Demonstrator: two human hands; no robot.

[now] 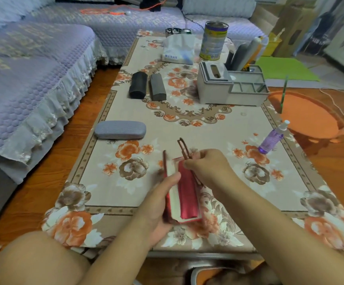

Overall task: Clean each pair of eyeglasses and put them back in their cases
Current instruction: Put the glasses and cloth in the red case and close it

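Red case (184, 194) sits open at the near middle of the worktop (239, 182), held above the floral cloth. Left hand (162, 204) cups it from below and the left side, thumb on the pale inner edge of the lid; that grip is clamped on the case. Right hand (206, 167) is over the case's far end, fingers pinched on the glasses (184, 150); grip clamped on the frame. Glasses have thin dark-red arms; one arm sticks up and away from the hand, the lens part is mostly hidden by the fingers. Glasses are partly over the open case; can't tell if they touch the lining.

Further out, left: grey case (120, 130), closed, lying flat near the worktop's left edge. Right edge: purple spray bottle (272, 137), tilted, white nozzle pointing away.

Mid worktop: two dark cases (147, 85) side by side, both closed, well apart from the hands. To their right, a grey organiser (231, 85) with a tissue slot and open compartments, tall items standing at its back.

Far end: tissue pack (178, 51) and a tall tin (214, 41) beside it. Sofa (33, 68) with a quilted lilac cover runs along the left and back.
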